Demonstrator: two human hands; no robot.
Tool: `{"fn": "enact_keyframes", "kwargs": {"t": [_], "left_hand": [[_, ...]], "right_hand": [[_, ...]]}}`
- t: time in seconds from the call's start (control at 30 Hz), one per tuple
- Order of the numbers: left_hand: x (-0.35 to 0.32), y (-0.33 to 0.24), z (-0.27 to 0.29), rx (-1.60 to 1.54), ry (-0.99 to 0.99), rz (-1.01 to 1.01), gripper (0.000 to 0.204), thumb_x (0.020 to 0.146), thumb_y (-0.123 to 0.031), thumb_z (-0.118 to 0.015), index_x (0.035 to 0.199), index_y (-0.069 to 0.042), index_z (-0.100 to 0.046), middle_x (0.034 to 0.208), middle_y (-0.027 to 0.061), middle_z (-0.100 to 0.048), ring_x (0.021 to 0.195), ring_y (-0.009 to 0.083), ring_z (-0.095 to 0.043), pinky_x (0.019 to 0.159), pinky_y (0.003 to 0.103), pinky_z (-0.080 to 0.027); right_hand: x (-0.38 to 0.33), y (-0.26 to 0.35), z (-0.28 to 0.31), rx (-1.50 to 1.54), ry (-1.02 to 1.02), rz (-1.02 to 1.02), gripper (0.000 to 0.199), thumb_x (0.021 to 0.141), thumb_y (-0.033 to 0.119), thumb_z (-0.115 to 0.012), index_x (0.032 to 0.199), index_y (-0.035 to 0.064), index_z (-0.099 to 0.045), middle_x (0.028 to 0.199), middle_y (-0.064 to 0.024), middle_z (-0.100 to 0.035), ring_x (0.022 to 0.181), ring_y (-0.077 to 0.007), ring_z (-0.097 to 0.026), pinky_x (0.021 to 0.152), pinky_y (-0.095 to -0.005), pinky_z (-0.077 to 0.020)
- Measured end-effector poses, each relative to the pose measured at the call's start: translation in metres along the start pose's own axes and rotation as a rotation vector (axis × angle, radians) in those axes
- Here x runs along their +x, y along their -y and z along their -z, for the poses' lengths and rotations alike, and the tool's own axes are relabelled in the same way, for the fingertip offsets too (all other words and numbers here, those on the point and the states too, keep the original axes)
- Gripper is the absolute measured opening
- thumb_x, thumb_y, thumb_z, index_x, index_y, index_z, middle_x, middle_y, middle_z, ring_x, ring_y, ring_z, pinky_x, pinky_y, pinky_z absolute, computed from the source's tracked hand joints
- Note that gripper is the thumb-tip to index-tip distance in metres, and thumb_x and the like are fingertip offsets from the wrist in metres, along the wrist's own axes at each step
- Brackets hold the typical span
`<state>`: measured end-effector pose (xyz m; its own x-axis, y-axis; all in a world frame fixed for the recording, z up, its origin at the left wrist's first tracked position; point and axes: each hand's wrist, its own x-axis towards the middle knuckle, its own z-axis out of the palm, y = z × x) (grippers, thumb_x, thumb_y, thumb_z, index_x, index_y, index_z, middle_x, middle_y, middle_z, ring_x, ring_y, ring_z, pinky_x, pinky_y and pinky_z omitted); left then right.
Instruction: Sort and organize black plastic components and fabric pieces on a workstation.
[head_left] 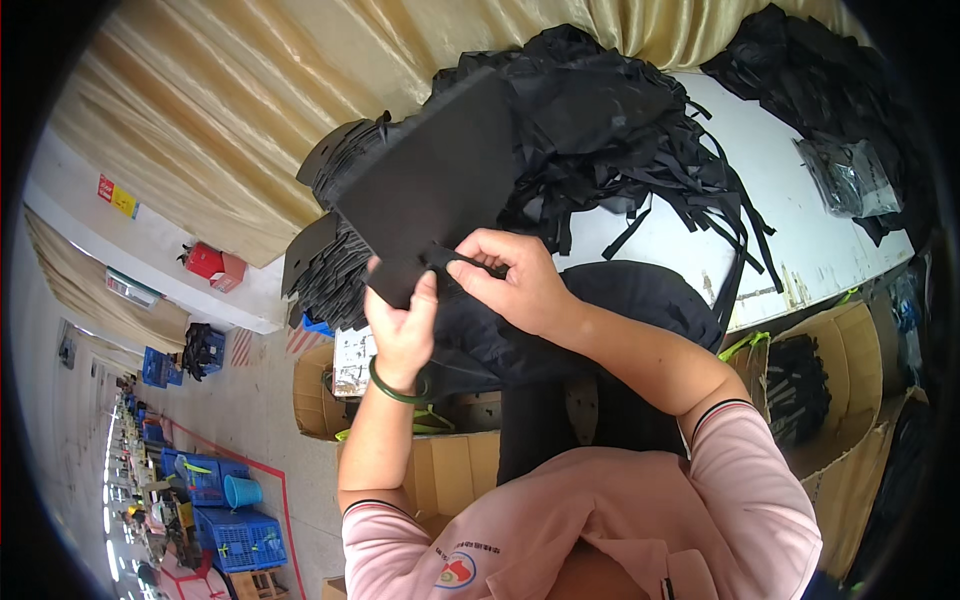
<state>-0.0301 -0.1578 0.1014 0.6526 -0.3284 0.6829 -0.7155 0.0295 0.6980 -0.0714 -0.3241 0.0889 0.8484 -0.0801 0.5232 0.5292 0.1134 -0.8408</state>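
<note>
A flat, stiff black panel (430,170) with a narrow tab at its lower end is raised in front of me, over the white table (800,265). My left hand (402,335) is closed on that tab, thumb on top and fingers mostly hidden behind it. A dark green bangle circles the left wrist. My right hand (525,285) pinches a short black strap (443,258) between thumb and fingers, right against the tab. Whether the strap passes through the panel, I cannot tell. Behind the panel lies a heap of black fabric pieces with loose straps (620,120).
Stacked black panels (340,265) stand at the table's left end. More black fabric (800,70) and a clear plastic bag (850,180) lie far right. Cardboard boxes (845,370) sit beside and below the table. Blue crates (235,540) are on the floor at left.
</note>
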Motion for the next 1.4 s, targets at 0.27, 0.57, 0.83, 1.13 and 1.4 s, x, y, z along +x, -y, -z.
{"fn": "enact_keyframes", "kwargs": {"t": [0.27,0.57,0.83,1.13,1.4], "left_hand": [[0.008,-0.009,-0.019,0.567,0.354,-0.442,0.056,0.065,0.015,-0.049,0.117,0.000,-0.063,0.121,0.0170,-0.062,0.123,0.0315,-0.054,0.108,0.050,-0.034],[0.017,-0.030,-0.009,0.540,0.637,-0.374,0.064,0.066,-0.004,-0.073,0.128,0.001,-0.056,0.129,0.0166,-0.058,0.125,0.0303,-0.052,0.108,0.049,-0.035],[-0.041,0.002,0.041,-0.249,-0.366,0.165,0.026,0.092,0.002,-0.055,0.118,0.005,-0.059,0.108,0.0197,-0.066,0.097,0.0218,-0.065,0.085,0.035,-0.055],[-0.151,0.105,0.155,-0.027,-0.748,0.676,0.029,0.088,-0.007,-0.066,0.116,0.002,-0.061,0.103,0.0128,-0.068,0.090,0.0147,-0.065,0.076,0.025,-0.053],[-0.133,0.037,-0.012,-0.530,0.199,0.891,0.038,0.099,-0.032,-0.049,0.103,0.003,-0.063,0.102,0.0173,-0.066,0.095,0.0249,-0.064,0.087,0.036,-0.050]], "right_hand": [[-0.016,-0.027,0.044,-0.511,0.210,0.457,0.036,0.083,0.018,-0.071,0.112,0.0002,-0.059,0.108,-0.0094,-0.064,0.097,-0.0166,-0.060,0.084,-0.0351,-0.0486],[-0.051,0.064,0.107,0.171,0.062,-0.578,0.041,0.087,0.017,-0.067,0.123,0.0036,-0.053,0.104,-0.0021,-0.063,0.088,-0.0081,-0.059,0.066,-0.0232,-0.0483],[-0.118,-0.041,0.188,-0.028,-0.114,-0.851,0.034,0.085,0.009,-0.068,0.114,0.0015,-0.052,0.079,-0.0005,-0.063,0.056,-0.0047,-0.051,0.048,-0.0183,-0.0397],[-0.156,-0.038,0.231,-0.423,-0.120,-0.980,0.038,0.079,0.009,-0.075,0.109,0.0017,-0.053,0.072,-0.0011,-0.060,0.050,-0.0066,-0.047,0.040,-0.0210,-0.0355],[-0.163,-0.033,0.238,-0.192,-0.229,-0.959,0.042,0.080,0.013,-0.076,0.113,0.0031,-0.053,0.077,0.0015,-0.063,0.054,-0.0044,-0.050,0.044,-0.0189,-0.0365]]}}
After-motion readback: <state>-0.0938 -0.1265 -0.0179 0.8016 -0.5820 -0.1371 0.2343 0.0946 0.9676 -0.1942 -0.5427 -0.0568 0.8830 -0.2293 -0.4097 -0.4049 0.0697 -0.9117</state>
